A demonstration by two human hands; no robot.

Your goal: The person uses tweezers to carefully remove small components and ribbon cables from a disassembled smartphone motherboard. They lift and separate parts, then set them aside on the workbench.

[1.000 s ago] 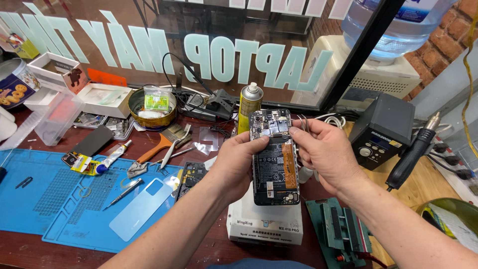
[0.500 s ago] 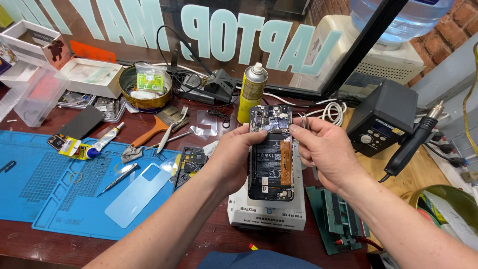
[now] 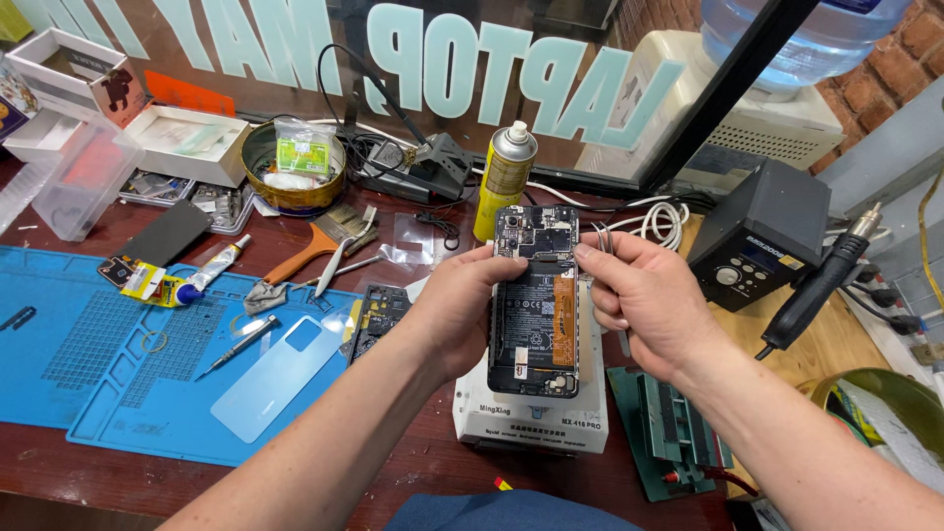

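Mid-frame, your left hand (image 3: 457,305) and right hand (image 3: 639,300) pinch the opened phone (image 3: 534,300); the tweezers (image 3: 605,241), seemingly in your right fingers, could scratch its board.

Opened phone (image 3: 534,300): black battery and interior, orange strip on its right side, grey metal shields at the top. Spray can (image 3: 503,182): yellow body, silver shoulder, white cap. Mat (image 3: 108,344): bright blue with a moulded grid pattern. Back cover (image 3: 278,374): pale translucent blue. Worktop (image 3: 59,472): dark reddish brown. Brush (image 3: 305,254): orange handle. Round tin (image 3: 292,177): gold, holding a green packet. Heating unit (image 3: 531,423) beneath the phone: white. Control box (image 3: 757,246): dark grey. Holder (image 3: 669,433): dark green
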